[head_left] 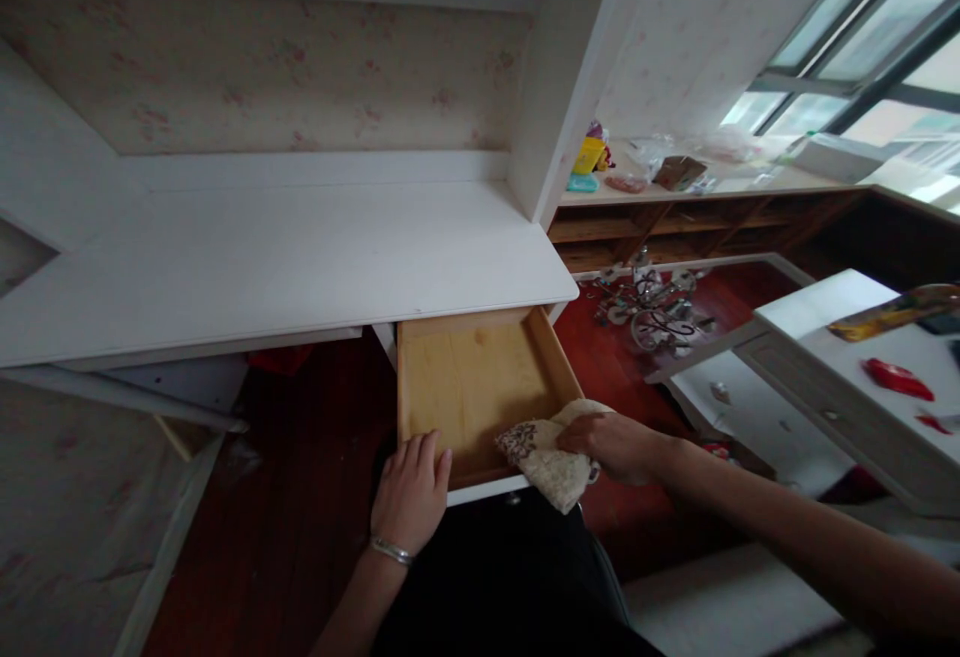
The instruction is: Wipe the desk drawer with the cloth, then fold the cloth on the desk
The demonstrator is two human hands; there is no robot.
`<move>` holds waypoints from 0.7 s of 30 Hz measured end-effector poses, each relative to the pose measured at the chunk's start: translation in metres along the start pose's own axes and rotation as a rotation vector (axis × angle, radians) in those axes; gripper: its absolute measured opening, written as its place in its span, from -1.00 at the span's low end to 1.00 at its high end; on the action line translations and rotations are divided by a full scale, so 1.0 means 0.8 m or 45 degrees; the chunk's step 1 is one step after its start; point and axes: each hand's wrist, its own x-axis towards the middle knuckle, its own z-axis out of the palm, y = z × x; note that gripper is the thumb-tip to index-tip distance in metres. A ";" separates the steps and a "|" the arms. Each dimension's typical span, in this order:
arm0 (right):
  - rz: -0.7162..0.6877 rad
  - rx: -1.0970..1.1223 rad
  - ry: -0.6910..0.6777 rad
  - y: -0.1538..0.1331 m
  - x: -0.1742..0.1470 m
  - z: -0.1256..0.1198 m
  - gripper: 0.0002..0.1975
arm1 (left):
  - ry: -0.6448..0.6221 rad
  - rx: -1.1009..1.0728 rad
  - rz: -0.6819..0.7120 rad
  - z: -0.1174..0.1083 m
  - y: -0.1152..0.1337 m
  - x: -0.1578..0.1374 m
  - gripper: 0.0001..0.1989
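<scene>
Open drawer (472, 377) pulled out from under my white desk (285, 257). My left hand (410, 490) rests on the drawer's front edge, fingers together and curled over it. My right hand (611, 442) grips a patterned cloth (547, 452), pressing it at the drawer's near right corner, partly over the rim. At far right, a white cabinet (840, 377) stands well apart.

Pale floral wallpaper (262, 67) is seen behind a white desktop (285, 257). Dark red wood flooring (300, 477) is laid below. Daylight is let in through a slanted window (862, 47), and a cluttered wooden shelf (697, 212) is lit beneath it.
</scene>
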 end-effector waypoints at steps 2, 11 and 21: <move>-0.033 -0.046 0.055 0.008 -0.010 0.003 -0.66 | -0.079 0.060 -0.013 0.000 0.001 -0.002 -0.59; -0.209 -0.166 0.181 0.093 -0.004 0.013 -0.62 | -0.140 0.049 0.030 -0.002 0.005 0.000 -0.63; -0.010 -0.473 0.309 0.177 0.117 -0.033 -0.65 | -0.134 0.097 -0.010 -0.001 0.007 -0.002 -0.64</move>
